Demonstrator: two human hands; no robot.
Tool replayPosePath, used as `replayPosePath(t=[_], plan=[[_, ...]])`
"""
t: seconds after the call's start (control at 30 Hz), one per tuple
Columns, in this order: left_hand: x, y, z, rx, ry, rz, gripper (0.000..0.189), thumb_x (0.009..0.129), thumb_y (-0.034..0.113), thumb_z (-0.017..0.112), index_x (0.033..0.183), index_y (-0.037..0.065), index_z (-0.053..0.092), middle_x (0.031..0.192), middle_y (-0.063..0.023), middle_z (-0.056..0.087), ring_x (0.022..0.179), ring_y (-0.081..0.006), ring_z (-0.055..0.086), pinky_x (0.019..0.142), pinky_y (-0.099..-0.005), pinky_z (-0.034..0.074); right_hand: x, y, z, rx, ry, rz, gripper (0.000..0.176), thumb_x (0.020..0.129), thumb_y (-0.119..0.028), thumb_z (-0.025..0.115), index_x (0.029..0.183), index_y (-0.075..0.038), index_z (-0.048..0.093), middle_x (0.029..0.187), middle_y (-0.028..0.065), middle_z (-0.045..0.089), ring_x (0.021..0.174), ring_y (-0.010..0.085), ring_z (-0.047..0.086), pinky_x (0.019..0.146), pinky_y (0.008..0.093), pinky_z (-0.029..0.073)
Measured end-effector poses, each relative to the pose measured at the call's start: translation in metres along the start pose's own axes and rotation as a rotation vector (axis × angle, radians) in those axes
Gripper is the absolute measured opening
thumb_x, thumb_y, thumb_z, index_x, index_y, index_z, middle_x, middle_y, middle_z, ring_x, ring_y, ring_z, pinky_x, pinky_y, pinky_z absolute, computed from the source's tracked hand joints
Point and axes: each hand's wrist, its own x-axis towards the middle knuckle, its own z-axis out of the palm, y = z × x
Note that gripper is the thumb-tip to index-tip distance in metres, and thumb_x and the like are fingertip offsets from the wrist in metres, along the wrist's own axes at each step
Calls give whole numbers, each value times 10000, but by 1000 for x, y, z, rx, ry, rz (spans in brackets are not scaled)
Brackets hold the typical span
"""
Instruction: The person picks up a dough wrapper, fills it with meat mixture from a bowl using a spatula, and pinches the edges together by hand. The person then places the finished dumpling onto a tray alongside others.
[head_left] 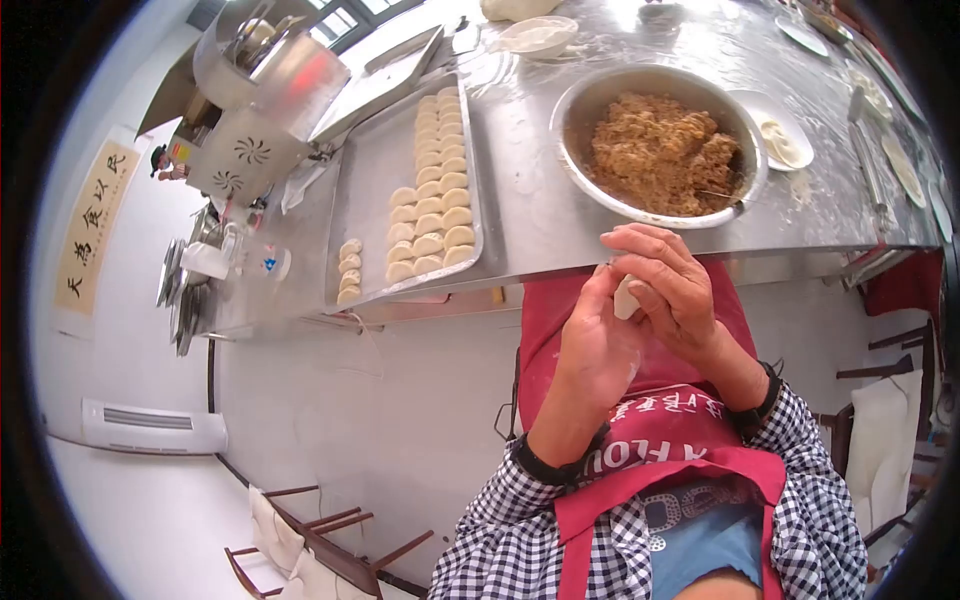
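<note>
Tray point(365, 200): dumplings point(430, 205) in rows, left of the fingers point(655, 268).
Left hand point(600, 335): gripping dough point(626, 299).
Dough: between both hands' fingers.
Bowl point(577, 130): just beyond them, filling point(665, 150) inside.
Right hand point(680, 295): fingers bent around dough.
Plate point(762, 106): beyond, rightward.

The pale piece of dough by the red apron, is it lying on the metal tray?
No, the pale piece of dough is held between the left hand and the right hand.
</note>
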Motion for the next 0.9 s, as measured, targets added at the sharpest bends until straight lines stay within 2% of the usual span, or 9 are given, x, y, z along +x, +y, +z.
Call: replayPosePath(t=[0.17,0.27,0.33,0.4,0.53,0.63,0.7,0.83,0.9], plan=[[3,19,-11,7,99,48,356,964,318,330,1179,67,461,1141,-40,505,1040,-151,499,864,-340,424,10,3,22,50,-44,41,241,771,-79,582,994,11,569,1080,150,590,969,326,564,853,394,434],[-3,54,-26,-30,-3,50,298,938,246,410,1141,42,486,1114,-70,514,1021,-177,520,872,-353,456,18,-4,22,66,-54,41,274,753,-55,600,1016,13,564,1084,157,586,961,320,571,831,381,447],[-4,92,-31,123,150,165,248,889,131,476,1096,-1,504,1097,-101,518,1015,-212,535,885,-354,487,18,-4,16,120,-72,55,292,734,-32,612,1018,17,562,1084,164,585,950,312,577,813,371,459],[-3,138,-44,305,178,337,229,852,56,489,1065,-27,508,1065,-126,533,998,-237,554,894,-353,500,17,-3,9,182,-79,53,333,682,35,631,1008,26,563,1072,189,585,905,289,605,755,332,499],[15,232,-58,693,378,599,191,841,-10,445,1015,-31,519,1015,-138,559,934,-245,592,867,-357,518,26,-17,-18,146,-88,84,319,661,57,632,973,35,573,1012,207,603,860,285,631,746,314,512],[49,289,-85,817,466,605,205,830,-11,461,1021,-12,535,991,-115,580,919,-216,596,802,-326,530,25,-18,-38,150,-44,156,286,687,43,628,968,36,578,1002,211,607,854,276,631,750,318,509],[71,319,-105,1223,628,538,236,804,22,501,1034,16,554,967,-96,605,886,-176,601,730,-300,524,21,-14,-55,114,-25,182,267,717,28,616,981,36,575,1016,218,601,847,265,630,749,323,508],[116,348,-149,1486,633,510,260,763,66,541,1016,25,585,902,-83,629,794,-147,611,641,-272,510,12,-2,-88,13,70,302,222,808,-14,567,1026,31,558,1067,234,576,813,229,621,738,335,509],[134,353,-164,1692,620,365,291,748,91,550,1024,9,589,909,-63,609,794,-139,596,653,-264,507,6,5,-101,-44,73,326,221,821,-16,557,1037,28,553,1084,234,567,807,218,616,739,333,508]])
